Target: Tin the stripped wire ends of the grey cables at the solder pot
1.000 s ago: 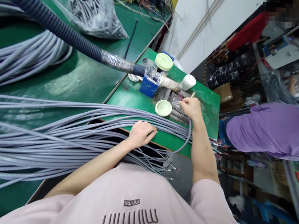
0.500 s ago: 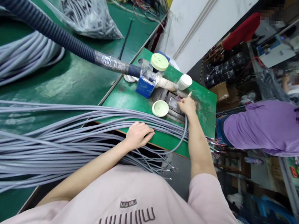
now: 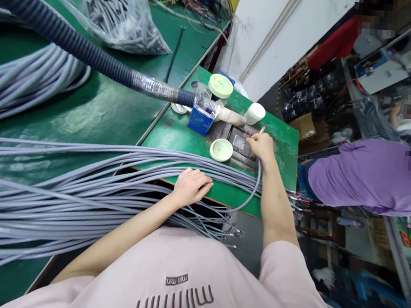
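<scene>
My right hand [image 3: 261, 145] is closed on the end of a grey cable [image 3: 259, 174], which bends down and back toward the bundle. Thin coloured wires [image 3: 248, 136] stick out by its fingertips, over a shiny square solder pot [image 3: 240, 142] in a dark metal surround. A small tan tip [image 3: 262, 129] shows above the knuckles; what it is I cannot tell. My left hand [image 3: 192, 188] lies on the bundle of grey cables [image 3: 120, 167], fingers together and lightly bent, thumb apart. A pale green dish [image 3: 221, 150] sits beside the pot.
A ribbed hose [image 3: 102, 60] ends in a nozzle above the pot, by a blue block [image 3: 200, 121]. Behind stand a white tub [image 3: 255, 113] and a green-lidded jar [image 3: 220, 85]. A plastic bag [image 3: 130, 22] of cable pieces lies far left. A person in purple [image 3: 369, 177] is at right.
My right hand and the cable end have shifted very slightly to the right and down in view. My left hand stays on the cables.
</scene>
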